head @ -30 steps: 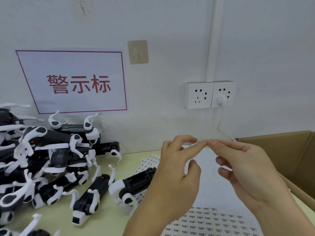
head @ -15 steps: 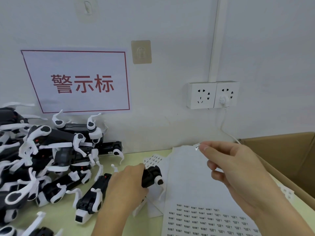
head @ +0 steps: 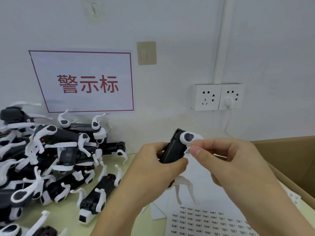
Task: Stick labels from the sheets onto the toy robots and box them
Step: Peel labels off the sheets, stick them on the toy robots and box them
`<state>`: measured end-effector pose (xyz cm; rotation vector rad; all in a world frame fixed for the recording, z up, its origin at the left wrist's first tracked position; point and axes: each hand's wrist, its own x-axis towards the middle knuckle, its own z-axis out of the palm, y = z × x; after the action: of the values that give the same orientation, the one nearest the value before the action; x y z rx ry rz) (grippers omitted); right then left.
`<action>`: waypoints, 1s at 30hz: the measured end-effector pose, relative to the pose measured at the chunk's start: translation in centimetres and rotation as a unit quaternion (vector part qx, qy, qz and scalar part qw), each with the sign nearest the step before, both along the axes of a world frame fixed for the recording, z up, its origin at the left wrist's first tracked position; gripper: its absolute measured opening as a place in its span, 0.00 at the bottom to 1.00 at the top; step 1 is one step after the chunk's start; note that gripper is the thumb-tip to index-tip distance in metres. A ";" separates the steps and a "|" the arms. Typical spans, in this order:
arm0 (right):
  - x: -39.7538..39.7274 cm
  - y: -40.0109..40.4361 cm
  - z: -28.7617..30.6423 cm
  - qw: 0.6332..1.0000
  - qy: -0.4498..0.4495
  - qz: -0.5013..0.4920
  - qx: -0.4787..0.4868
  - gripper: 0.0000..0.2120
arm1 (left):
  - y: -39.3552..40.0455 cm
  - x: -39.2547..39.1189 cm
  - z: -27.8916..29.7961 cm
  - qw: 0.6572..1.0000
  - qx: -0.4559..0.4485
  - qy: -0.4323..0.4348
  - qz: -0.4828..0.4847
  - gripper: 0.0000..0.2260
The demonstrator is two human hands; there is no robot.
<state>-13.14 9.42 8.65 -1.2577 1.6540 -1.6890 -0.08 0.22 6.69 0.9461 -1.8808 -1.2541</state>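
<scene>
The left hand [head: 153, 169] grips a toy robot [head: 175, 147] above the worktop [head: 68, 217] while the right hand [head: 226, 160] pinches what looks like a label [head: 188, 151] against its side, so pressing it flat comes next.

Red-lettered wall sign [head: 81, 81], beige adhesive hook [head: 146, 53], double socket [head: 217, 97] with white plug [head: 228, 102].

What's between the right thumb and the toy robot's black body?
In the head view, a small white label, pinched by the right hand against the toy robot that the left hand holds.
</scene>
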 end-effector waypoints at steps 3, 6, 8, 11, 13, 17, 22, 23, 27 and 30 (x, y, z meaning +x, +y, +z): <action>0.4 0.3 0.5 0.999 0.030 -0.041 0.001 0.07 | 0.7 0.2 0.8 1.000 0.020 0.007 -0.011 0.02; 0.9 0.5 0.9 0.997 0.050 -0.064 0.000 0.08 | 1.1 0.4 1.3 1.000 0.020 0.009 -0.007 0.03; 1.2 0.5 1.1 0.995 0.062 -0.076 -0.003 0.09 | 1.4 0.4 1.7 1.000 0.023 0.017 -0.010 0.07; 1.6 0.6 1.3 0.993 0.071 -0.090 -0.007 0.10 | 1.9 0.5 2.1 0.999 0.016 0.040 -0.021 0.14; 1.7 0.7 1.4 0.993 0.074 -0.095 -0.012 0.11 | 2.1 0.6 2.4 0.998 0.005 0.050 -0.031 0.14; 2.0 0.9 1.6 0.993 0.066 -0.094 -0.019 0.13 | 2.2 0.9 2.6 0.997 -0.008 0.059 -0.041 0.14; 2.2 0.9 1.8 0.994 0.054 -0.091 -0.022 0.10 | 2.1 1.1 2.5 0.997 -0.031 0.055 -0.042 0.15; 2.3 0.9 1.8 0.994 0.052 -0.093 -0.026 0.10 | 2.1 1.1 2.5 0.997 -0.033 0.059 -0.044 0.14; 2.4 0.8 1.8 0.993 0.044 -0.101 -0.038 0.10 | 2.2 1.1 2.6 0.995 -0.050 0.061 -0.057 0.09; 2.5 0.8 1.7 0.993 0.048 -0.104 -0.039 0.11 | 2.3 1.1 2.8 0.995 -0.050 0.061 -0.055 0.08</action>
<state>-10.62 10.21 10.35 -1.2585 1.8477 -1.8566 1.00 2.49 9.46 0.7061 -1.9013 -1.2405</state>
